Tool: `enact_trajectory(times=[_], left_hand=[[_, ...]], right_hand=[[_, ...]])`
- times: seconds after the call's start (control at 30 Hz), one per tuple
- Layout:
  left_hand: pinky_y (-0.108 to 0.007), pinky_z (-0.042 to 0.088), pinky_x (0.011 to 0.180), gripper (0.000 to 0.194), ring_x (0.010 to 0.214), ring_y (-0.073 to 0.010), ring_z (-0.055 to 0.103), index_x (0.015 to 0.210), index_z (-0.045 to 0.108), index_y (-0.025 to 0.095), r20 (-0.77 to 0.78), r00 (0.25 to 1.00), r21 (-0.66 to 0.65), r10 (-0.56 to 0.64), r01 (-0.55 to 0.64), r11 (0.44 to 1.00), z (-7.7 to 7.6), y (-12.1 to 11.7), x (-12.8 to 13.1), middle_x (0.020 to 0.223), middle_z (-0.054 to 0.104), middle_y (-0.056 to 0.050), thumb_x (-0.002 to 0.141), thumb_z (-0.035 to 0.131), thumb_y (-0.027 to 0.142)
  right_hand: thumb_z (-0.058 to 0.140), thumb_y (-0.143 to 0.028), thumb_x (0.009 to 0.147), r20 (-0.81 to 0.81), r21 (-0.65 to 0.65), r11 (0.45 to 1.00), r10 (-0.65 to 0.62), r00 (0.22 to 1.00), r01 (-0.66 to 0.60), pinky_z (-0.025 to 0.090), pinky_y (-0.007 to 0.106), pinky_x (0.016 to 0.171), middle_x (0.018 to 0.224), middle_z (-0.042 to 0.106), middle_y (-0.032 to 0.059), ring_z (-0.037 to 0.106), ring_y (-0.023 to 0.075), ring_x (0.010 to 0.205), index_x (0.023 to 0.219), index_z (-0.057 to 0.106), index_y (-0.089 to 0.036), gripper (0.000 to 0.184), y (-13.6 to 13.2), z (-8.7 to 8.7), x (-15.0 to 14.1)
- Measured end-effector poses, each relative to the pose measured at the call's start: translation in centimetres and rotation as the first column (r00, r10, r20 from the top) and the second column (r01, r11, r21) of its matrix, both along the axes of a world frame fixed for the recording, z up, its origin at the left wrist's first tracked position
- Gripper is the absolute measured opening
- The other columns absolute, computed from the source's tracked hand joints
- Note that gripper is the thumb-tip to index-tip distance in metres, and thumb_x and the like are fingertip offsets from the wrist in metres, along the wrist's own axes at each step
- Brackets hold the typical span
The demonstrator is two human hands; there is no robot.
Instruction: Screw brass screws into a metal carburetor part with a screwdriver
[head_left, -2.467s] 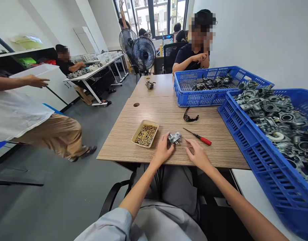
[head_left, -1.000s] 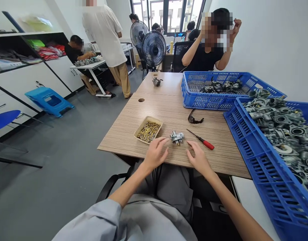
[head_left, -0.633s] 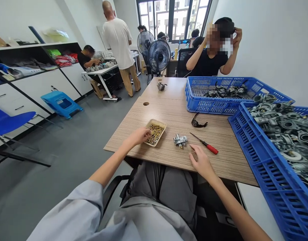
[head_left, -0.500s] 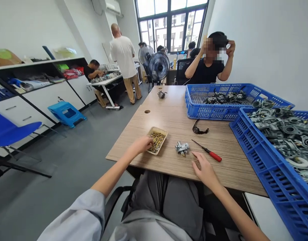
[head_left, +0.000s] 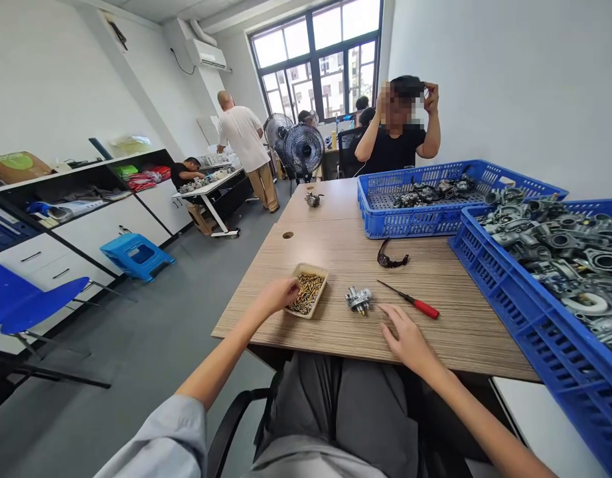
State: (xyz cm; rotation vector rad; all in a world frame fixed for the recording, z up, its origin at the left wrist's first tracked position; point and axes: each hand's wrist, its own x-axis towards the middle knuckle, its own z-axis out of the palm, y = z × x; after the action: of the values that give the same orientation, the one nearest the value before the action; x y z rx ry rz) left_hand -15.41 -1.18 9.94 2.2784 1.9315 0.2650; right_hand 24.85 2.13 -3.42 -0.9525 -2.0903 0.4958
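The left hand (head_left: 279,295) curls fingers over brass fittings (head_left: 311,289), grip unclear. The right hand (head_left: 406,335) spreads its fingers, a carburetor (head_left: 358,301) just left.

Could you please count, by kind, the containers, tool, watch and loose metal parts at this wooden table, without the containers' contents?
Beige rectangular plastic tray: 1
Loose grey metal parts: 2
Red-handled metal screwdriver: 1
Black wristwatch: 1
Blue slatted plastic crates: 2
Total: 7

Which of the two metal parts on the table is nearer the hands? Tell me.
The silver part between the tray and the right hand; the other part lies toward the far end of the table.
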Motion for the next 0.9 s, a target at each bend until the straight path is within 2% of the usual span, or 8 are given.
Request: enact_trajectory(times=[0.2, 0.37, 0.5, 0.73, 0.9], left_hand=[[-0.028, 0.049, 0.076, 0.018, 0.077, -0.0191, 0.068, 0.097, 0.073, 0.018, 0.072, 0.996, 0.051, 0.054, -0.058, 0.997, 1.4, 0.0, -1.4, 0.089, 0.078, -0.006, 0.101, 0.058, 0.025], [-0.029, 0.049, 0.075, 0.019, 0.079, -0.0197, 0.068, 0.097, 0.073, 0.019, 0.083, 0.994, 0.086, 0.070, -0.077, 0.993, 1.9, 0.2, -1.8, 0.090, 0.078, -0.006, 0.102, 0.058, 0.027], [-0.029, 0.051, 0.077, 0.018, 0.081, -0.0202, 0.069, 0.097, 0.074, 0.019, 0.089, 0.995, 0.065, 0.041, -0.047, 0.997, 1.7, 0.3, -1.4, 0.092, 0.079, -0.006, 0.101, 0.057, 0.024], [-0.027, 0.049, 0.076, 0.016, 0.080, -0.0196, 0.070, 0.100, 0.077, 0.021, 0.079, 0.997, -0.061, 0.023, -0.018, 0.998, 0.7, -0.1, -0.5, 0.091, 0.080, -0.004, 0.097, 0.062, 0.017], [-0.028, 0.051, 0.077, 0.019, 0.081, -0.0205, 0.071, 0.098, 0.078, 0.022, 0.092, 0.996, -0.061, 0.018, -0.012, 0.998, -0.1, -0.3, -0.2, 0.094, 0.080, -0.005, 0.095, 0.060, 0.016]], right_hand=[[0.051, -0.031, 0.108, 0.005, -0.001, 1.000, 0.004, 1.000, -0.004, 0.055, 0.056, 0.121, 0.147, 0.067, 0.0137, 0.065, 0.0335, 0.141, 0.151, 0.060, -0.026, 0.044, -0.1, 0.3, 0.1], [0.051, -0.031, 0.108, 0.011, 0.002, 1.000, 0.011, 1.000, -0.011, 0.055, 0.058, 0.120, 0.147, 0.067, 0.0144, 0.064, 0.0343, 0.140, 0.152, 0.060, -0.025, 0.045, -0.1, 0.3, 0.1], [0.051, -0.031, 0.107, 0.009, 0.002, 1.000, 0.005, 1.000, -0.005, 0.054, 0.059, 0.121, 0.147, 0.067, 0.0148, 0.064, 0.0349, 0.140, 0.153, 0.060, -0.026, 0.046, -0.1, 0.2, 0.1], [0.051, -0.031, 0.108, 0.017, -0.002, 1.000, 0.011, 1.000, -0.011, 0.055, 0.057, 0.121, 0.147, 0.067, 0.0153, 0.064, 0.0345, 0.140, 0.152, 0.060, -0.025, 0.045, -0.2, 0.4, 0.1], [0.049, -0.032, 0.110, 0.040, -0.011, 1.000, 0.025, 0.999, -0.024, 0.054, 0.058, 0.122, 0.150, 0.065, 0.0145, 0.062, 0.0347, 0.143, 0.156, 0.058, -0.026, 0.047, -0.3, 0.5, 0.3]])
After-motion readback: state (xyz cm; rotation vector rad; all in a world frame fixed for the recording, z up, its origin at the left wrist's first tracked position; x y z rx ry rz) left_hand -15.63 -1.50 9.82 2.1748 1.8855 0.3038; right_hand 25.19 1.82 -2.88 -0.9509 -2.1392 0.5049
